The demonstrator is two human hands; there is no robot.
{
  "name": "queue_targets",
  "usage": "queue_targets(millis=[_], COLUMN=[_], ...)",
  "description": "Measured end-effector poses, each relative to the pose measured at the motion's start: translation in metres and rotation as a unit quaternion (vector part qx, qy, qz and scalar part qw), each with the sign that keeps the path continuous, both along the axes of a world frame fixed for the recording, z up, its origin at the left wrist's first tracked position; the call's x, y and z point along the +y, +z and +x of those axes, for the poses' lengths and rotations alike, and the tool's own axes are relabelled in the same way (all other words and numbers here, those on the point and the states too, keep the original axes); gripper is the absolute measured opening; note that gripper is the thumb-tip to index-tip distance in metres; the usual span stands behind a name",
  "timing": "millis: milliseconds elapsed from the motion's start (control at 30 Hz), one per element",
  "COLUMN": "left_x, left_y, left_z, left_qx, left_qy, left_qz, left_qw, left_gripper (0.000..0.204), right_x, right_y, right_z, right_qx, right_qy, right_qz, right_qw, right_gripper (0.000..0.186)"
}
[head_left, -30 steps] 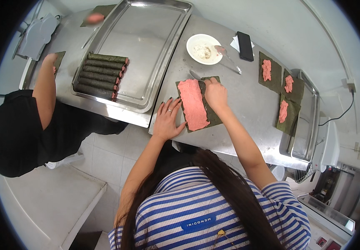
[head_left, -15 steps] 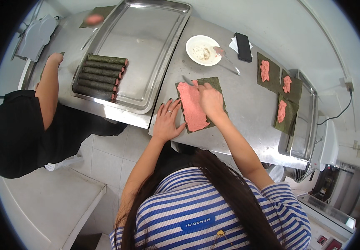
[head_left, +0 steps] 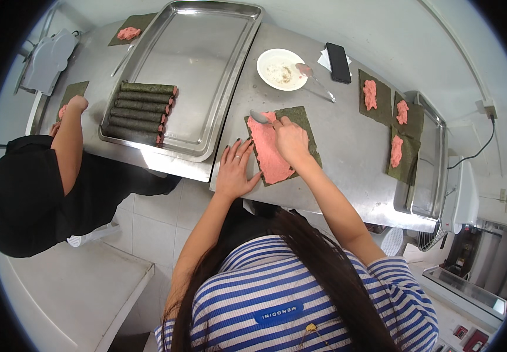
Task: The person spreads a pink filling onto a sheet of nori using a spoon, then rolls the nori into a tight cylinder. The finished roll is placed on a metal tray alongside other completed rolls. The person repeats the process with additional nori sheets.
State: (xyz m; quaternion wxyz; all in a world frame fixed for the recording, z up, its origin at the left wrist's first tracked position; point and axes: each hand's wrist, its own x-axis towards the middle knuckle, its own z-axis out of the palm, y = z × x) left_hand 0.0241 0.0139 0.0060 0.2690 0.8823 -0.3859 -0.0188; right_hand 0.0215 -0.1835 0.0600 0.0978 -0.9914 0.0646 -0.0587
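Observation:
A dark green seaweed sheet (head_left: 305, 130) lies on the steel table in front of me, its left part covered by a layer of pink paste (head_left: 270, 154). My right hand (head_left: 291, 141) is closed around the handle of a metal spoon (head_left: 260, 117), whose bowl rests at the far left corner of the paste. Flat beside the sheet's left edge is my left hand (head_left: 236, 169), fingers spread, a ring on one finger. The thumb touches the near left side of the sheet.
Left stands a big steel tray (head_left: 206, 126) with several seaweed rolls (head_left: 139, 111). A white bowl (head_left: 281, 86) with another spoon (head_left: 324, 88) and a black phone (head_left: 338, 63) lie beyond. Right are paste-topped seaweed sheets (head_left: 382, 111) by a second tray (head_left: 426, 193). A co-worker's arm (head_left: 68, 141) reaches in left.
My right hand has shifted slightly left and nearer, turning the spoon so its bowl shows flatter. My left hand stays put. The co-worker's hand has moved slightly nearer, over another sheet.

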Motion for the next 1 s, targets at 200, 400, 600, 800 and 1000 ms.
queue_targets(millis=[200,400,600,800,1000], left_x=[-0.001,0.0,-0.003,-0.002,-0.001], left_y=[0.001,0.0,0.002,-0.001,0.001], left_z=[-0.001,-0.001,0.002,0.001,0.0], left_qx=[0.019,0.007,0.001,-0.001,0.007], left_qy=[0.008,0.008,-0.006,-0.004,-0.005], left_qz=[-0.013,-0.01,-0.004,-0.007,0.001], left_qw=[1.0,1.0,1.0,1.0,1.0], left_gripper=[0.079,0.08,0.082,0.082,0.079], right_x=[0.0,-0.021,-0.018,-0.005,-0.073], right_y=[0.001,0.037,0.011,0.029,0.011], right_z=[-0.055,-0.058,-0.057,-0.131,-0.101], right_qx=[0.087,0.112,0.098,0.184,0.075], right_qy=[0.063,0.042,0.043,0.132,0.039], right_qz=[-0.033,0.014,-0.047,0.001,0.301], right_qw=[0.994,0.993,0.993,0.974,0.95], right_gripper=[0.018,0.012,0.013,0.012,0.026])
